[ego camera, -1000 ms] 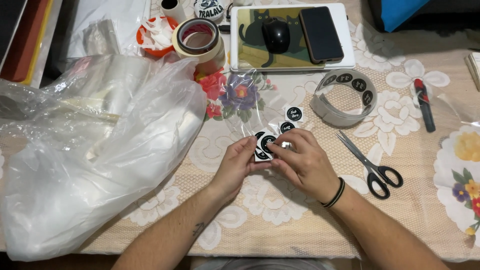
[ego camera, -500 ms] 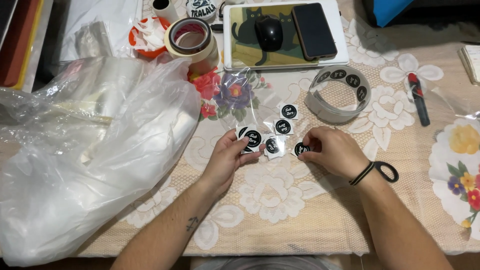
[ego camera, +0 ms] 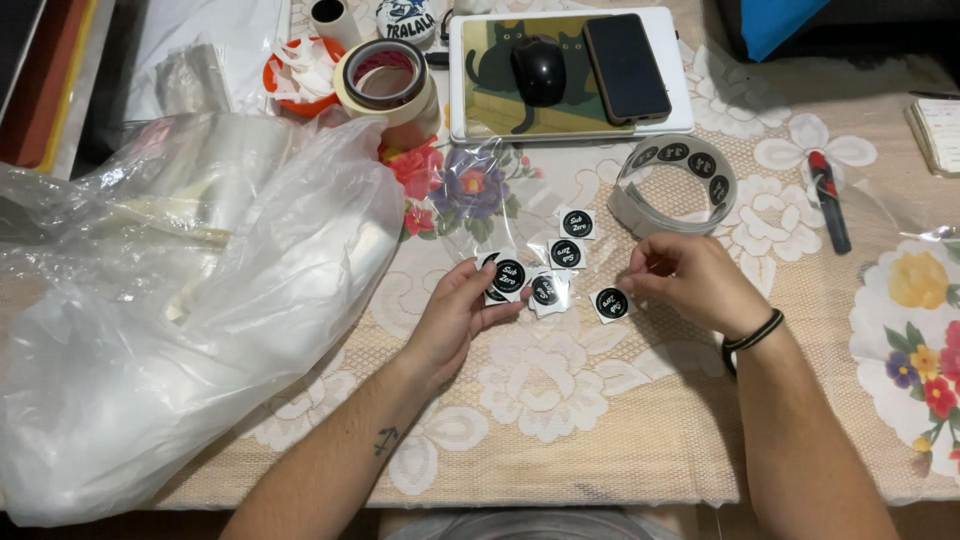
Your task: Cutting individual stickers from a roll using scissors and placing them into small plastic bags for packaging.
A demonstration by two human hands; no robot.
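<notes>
I am at home, at a desk used for small craft or packing work. A lace cloth with flower prints covers it. At the upper middle of the frame sit a mouse and phone on a cat-print pad; tape rolls and a sticker roll lie nearby.

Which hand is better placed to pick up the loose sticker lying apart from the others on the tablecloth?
Right, probably. The right hand hovers just beside the loose sticker with nothing visible in its fingers, while the left hand already holds a sticker stack.
</notes>
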